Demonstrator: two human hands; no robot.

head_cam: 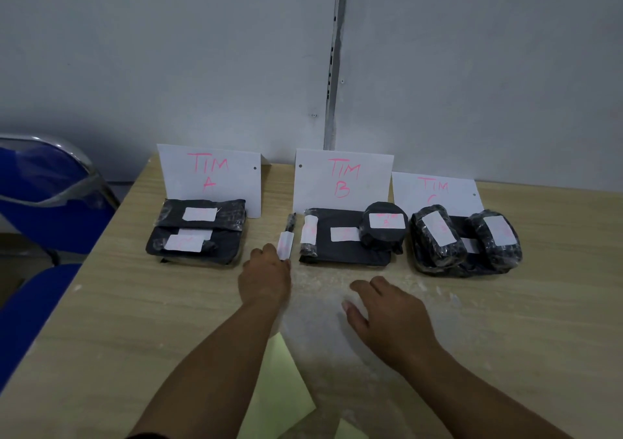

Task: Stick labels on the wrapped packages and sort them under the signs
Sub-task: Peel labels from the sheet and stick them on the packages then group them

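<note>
At the far edge of the pale wooden table [101, 303], three white paper signs lettered in pink lean against the grey wall: the TIM A sign [209, 175], the TIM B sign [342, 177] and the TIM C sign [435, 189]. The person's left hand [266, 276] reaches forward with its fingers curled under, pinching the near end of a slim black-wrapped stick-shaped package [290, 223] that has a white label [285, 244] wrapped round it. This package sits in the gap between the A and B signs, pointing toward the wall. The right hand [387, 310] is low over the tabletop with its fingers relaxed and loosely spread, holding nothing. I can't tell whether it touches the wood. Under A sit two flat black-wrapped packages [199, 233], one on the other, each labelled. Under B, a flat black package [350, 249] carries a small black roll [308, 236] and a round black bundle [384, 226]. Under C, two oblong black bundles [436, 236] rest on a flat one. A pale green paper sheet [279, 388] lies beneath the forearms, and a blue chair [43, 202] stands off to the left.
</note>
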